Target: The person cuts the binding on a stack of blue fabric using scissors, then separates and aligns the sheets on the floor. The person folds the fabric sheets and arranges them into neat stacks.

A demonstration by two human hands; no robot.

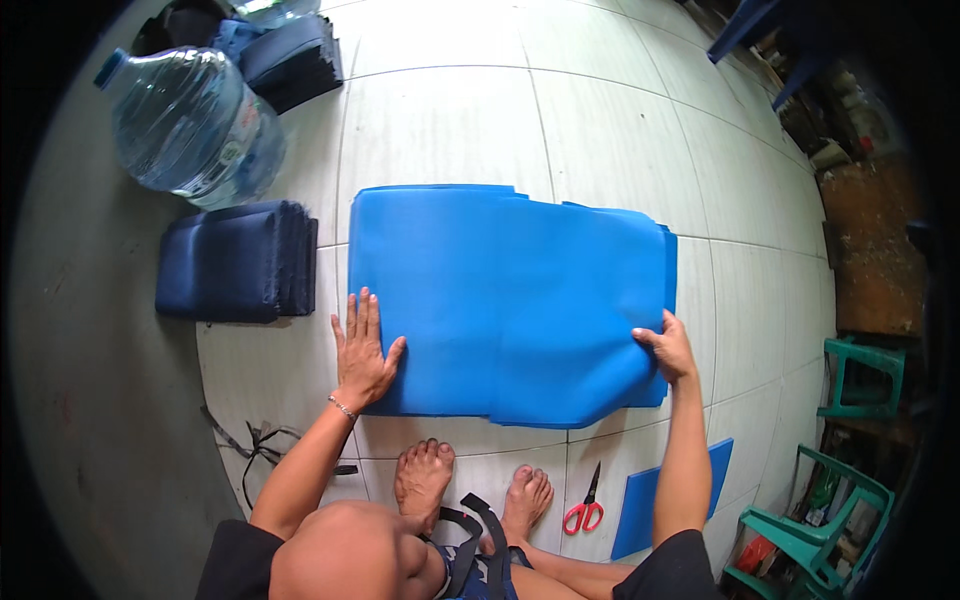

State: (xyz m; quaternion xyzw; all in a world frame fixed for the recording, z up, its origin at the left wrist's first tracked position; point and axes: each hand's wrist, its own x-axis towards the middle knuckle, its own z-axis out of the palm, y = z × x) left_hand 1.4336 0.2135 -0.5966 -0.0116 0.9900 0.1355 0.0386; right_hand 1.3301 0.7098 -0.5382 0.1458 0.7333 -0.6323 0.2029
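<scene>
A stack of bright blue sheets [440, 300], fabric or plastic, lies flat on the tiled floor in front of me. Its edges do not line up exactly, and the top sheet bulges upward near its lower right. My left hand [366, 355] rests flat on the left edge, fingers stretched out. At the right edge, my right hand [668, 348] grips the top blue sheet between the thumb and fingers; the fingers are partly hidden beneath it. A pair of scissors [585, 510] with red handles lies below the stack, beside my foot.
Folded dark navy cloth [225, 262] lies left of the stack, with a large clear water bottle [200, 130] behind it. More dark cloth [290, 60] sits farther back. A blue board [640, 510] lies under my right forearm. Green plastic stools [830, 530] stand at right; black straps [262, 440] lie left.
</scene>
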